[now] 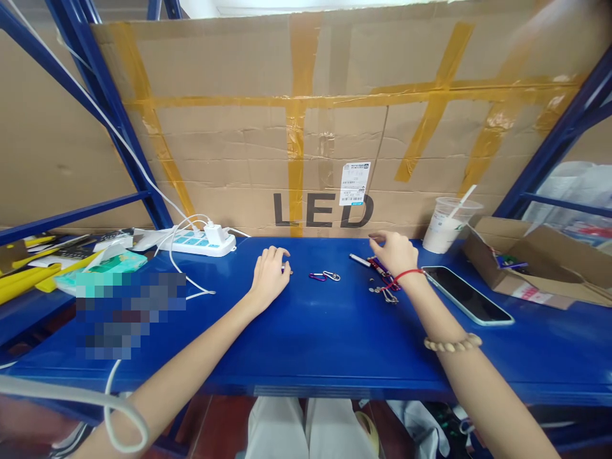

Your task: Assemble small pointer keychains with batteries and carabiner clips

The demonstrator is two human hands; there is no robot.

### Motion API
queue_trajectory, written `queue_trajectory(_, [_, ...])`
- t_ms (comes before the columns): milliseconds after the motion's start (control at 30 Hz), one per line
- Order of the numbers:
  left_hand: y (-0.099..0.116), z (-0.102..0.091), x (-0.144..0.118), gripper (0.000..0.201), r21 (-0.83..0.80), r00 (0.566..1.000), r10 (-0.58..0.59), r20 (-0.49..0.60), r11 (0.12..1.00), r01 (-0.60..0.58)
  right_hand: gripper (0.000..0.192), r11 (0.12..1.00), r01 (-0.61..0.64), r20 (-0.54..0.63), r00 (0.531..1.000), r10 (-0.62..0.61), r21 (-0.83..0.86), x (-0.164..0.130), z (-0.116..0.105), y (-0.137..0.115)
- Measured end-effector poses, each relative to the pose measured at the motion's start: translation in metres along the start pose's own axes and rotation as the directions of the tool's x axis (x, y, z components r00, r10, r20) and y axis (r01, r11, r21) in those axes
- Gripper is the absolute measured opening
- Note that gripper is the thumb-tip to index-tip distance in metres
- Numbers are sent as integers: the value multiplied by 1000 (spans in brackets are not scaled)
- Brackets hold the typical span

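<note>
Two joined carabiners (324, 276), one purple and one silver, lie on the blue tabletop (310, 338) between my hands. Just left of them, my left hand (271, 273) rests low over the table with curled fingers; a small bit of something shows by its fingertips, too little to name. My right hand (396, 254) is bent over a small heap of items, its fingers curled and partly hidden. Under and beside it are a silver pen-like tube (360, 260), red and purple pieces (381, 271) and metal clips (389, 296). What its fingertips grip is hidden.
Right of my right hand lies a phone (468, 294), with a cup and straw (444, 226) behind and an opened cardboard box (526, 261) beyond. A power strip (198, 242) with white cables sits at back left. A large cardboard sheet (229, 153) stands behind.
</note>
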State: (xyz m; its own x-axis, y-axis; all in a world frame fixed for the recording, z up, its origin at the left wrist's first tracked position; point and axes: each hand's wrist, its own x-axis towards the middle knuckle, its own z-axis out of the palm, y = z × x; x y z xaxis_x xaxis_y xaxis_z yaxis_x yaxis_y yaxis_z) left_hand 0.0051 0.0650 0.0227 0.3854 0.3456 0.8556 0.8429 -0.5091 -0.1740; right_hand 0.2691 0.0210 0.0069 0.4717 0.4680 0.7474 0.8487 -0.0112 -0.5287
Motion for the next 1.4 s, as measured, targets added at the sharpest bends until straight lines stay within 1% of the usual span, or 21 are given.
queue_trajectory(33, [0, 0, 0, 17, -5, 1000, 9, -7, 1000, -9, 27, 1000, -22, 13, 1000, 21, 12, 2, -4, 4])
queue_trajectory(100, [3, -1, 0, 16, -20, 999, 32, -10, 999, -32, 24, 1000, -27, 124, 992, 25, 12, 5, -9, 12])
queue_trajectory(200, [7, -3, -1, 15, -48, 998, 69, 0, 996, -69, 23, 998, -2, 350, 937, -21, 66, 9, -9, 21])
queue_trajectory(233, [8, -4, -1, 14, -57, 997, 80, 2, 995, -79, 23, 996, 19, 381, 923, -51, 89, 9, -6, 22])
queue_trajectory(300, [10, -5, -2, 14, -69, 995, 96, 4, 993, -95, 24, 991, 98, 345, 930, -124, 91, 9, 1, 20])
queue_trajectory(367, [11, -5, -2, 14, -75, 994, 105, 7, 992, -104, 25, 983, 184, 229, 957, -176, -14, 8, 11, 16])
queue_trajectory(400, [11, -5, -3, 14, -79, 994, 110, 10, 991, -108, 26, 978, 195, 217, 960, -177, -67, 7, 16, 14])
queue_trajectory(500, [12, -4, -4, 14, -104, 992, 127, 24, 987, -124, 26, 966, 200, 279, 949, -149, -166, 2, 27, 6])
queue_trajectory(567, [13, -3, -5, 14, -126, 988, 147, 39, 982, -141, 26, 968, 200, 290, 945, -149, -153, -1, 30, 1])
queue_trajectory(633, [15, -4, -5, 16, -148, 982, 180, 61, 974, -169, 24, 973, 218, 282, 940, -190, -71, -5, 30, -5])
queue_trajectory(733, [18, -6, -7, 24, -180, 961, 253, 114, 956, -231, 19, 943, 299, 201, 924, -325, 147, -10, 27, -15])
queue_trajectory(767, [20, -7, -7, 28, -187, 951, 278, 133, 949, -252, 18, 906, 342, 168, 906, -388, 251, -13, 27, -18])
queue_trajectory(833, [22, -8, -8, 37, -198, 933, 319, 167, 938, -285, 21, 774, 407, 117, 847, -519, 486, -18, 26, -26])
queue_trajectory(933, [23, -6, -8, 39, -211, 916, 342, 208, 931, -299, 31, 575, 359, 114, 770, -628, 736, -28, 29, -37])
queue_trajectory(1000, [22, -4, -8, 36, -195, 901, 358, 244, 929, -316, 36, 533, 319, 145, 741, -656, 784, -32, 31, -41])
queue_trajectory(1067, [21, -3, -8, 38, -161, 901, 351, 255, 934, -318, 37, 577, 338, 178, 732, -658, 743, -34, 29, -42])
queue_trajectory(1133, [21, -2, -8, 37, -146, 913, 331, 240, 942, -304, 35, 700, 407, 223, 750, -623, 586, -32, 23, -39])
queue_trajectory(1200, [20, -3, -8, 34, -151, 930, 302, 211, 950, -275, 33, 863, 417, 245, 839, -486, 287, -28, 15, -31])
queue_trajectory(1233, [20, -3, -8, 34, -155, 939, 285, 195, 954, -257, 32, 909, 390, 237, 878, -415, 148, -24, 11, -26])
queue_trajectory(1300, [19, -5, -8, 33, -166, 949, 264, 173, 957, -236, 27, 947, 315, 276, 917, -287, -65, -17, 4, -14])
queue_trajectory(1400, [17, -6, -6, 33, -190, 926, 315, 206, 942, -278, 27, 956, 231, 405, 903, -141, -180, -6, 0, 3])
